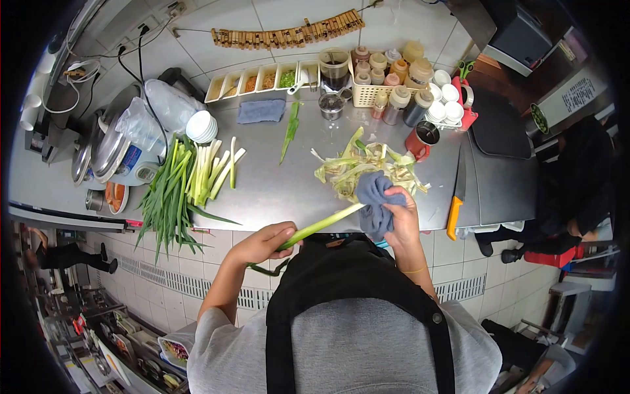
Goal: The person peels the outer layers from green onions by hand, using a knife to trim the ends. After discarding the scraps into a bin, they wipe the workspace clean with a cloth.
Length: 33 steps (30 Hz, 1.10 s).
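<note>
A long green onion (pixel 321 224) spans the gap between my hands at the counter's front edge. My left hand (pixel 266 243) is closed round its green part, and the leaf end hangs below. In my right hand (pixel 401 217) is a bunched blue-grey cloth (pixel 377 197), which meets the onion's pale end. Behind the cloth lies a heap of peeled, yellowish outer leaves (pixel 354 164). To the left rests a pile of green onions (pixel 174 190), white ends towards the back right. A loose green leaf (pixel 289 134) lies mid-counter.
A knife with an orange handle (pixel 454 217) lies right, beside a black board (pixel 502 125). Along the back stand topping trays (pixel 268 77), a folded cloth (pixel 261 111), a bottle basket (pixel 371 95) and a red cup (pixel 420 140). Other people stand at far left and right.
</note>
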Each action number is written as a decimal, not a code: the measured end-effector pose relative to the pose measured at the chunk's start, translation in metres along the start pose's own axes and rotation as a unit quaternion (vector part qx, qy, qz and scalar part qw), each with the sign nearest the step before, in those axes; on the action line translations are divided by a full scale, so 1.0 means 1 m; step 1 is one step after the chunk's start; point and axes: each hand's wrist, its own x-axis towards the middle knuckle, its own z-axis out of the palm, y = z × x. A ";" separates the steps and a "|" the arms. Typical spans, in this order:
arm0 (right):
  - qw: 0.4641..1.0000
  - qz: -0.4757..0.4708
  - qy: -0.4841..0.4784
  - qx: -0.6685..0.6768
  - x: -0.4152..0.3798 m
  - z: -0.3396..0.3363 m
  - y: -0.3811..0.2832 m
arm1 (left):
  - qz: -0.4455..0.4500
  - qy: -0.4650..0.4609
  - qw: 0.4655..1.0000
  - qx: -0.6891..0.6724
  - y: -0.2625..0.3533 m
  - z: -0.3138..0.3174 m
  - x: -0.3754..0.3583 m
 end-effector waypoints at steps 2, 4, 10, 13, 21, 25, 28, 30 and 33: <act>0.994 -0.028 0.004 -0.106 -0.004 0.000 -0.003 | -0.017 -0.001 1.000 -0.006 0.001 -0.008 -0.006; 0.972 -0.093 -0.042 -0.210 -0.006 -0.001 -0.011 | -0.031 -0.001 1.000 0.002 0.004 -0.017 -0.012; 0.877 -0.239 -0.004 -0.417 -0.006 -0.007 -0.078 | -0.062 0.059 0.996 0.032 -0.004 -0.056 -0.029; 0.837 -0.325 0.099 -0.429 0.017 -0.029 -0.119 | -0.082 0.178 0.980 0.040 -0.010 -0.061 -0.025; 0.832 -0.315 0.203 -0.410 0.117 -0.123 -0.137 | -0.078 0.141 0.987 -0.013 -0.020 -0.063 0.011; 0.489 0.007 0.472 -0.733 0.107 -0.221 -0.091 | -0.033 0.129 0.991 -0.007 -0.037 -0.062 0.025; 0.460 0.118 0.455 -0.753 0.075 -0.266 -0.054 | -0.021 0.123 0.992 -0.026 -0.041 -0.059 0.037; 0.518 0.057 0.423 -0.741 0.061 -0.285 -0.038 | -0.011 0.104 0.994 -0.030 -0.038 -0.060 0.046; 0.558 0.063 0.401 -0.724 0.061 -0.343 -0.022 | -0.036 0.119 0.990 -0.062 -0.031 -0.058 0.061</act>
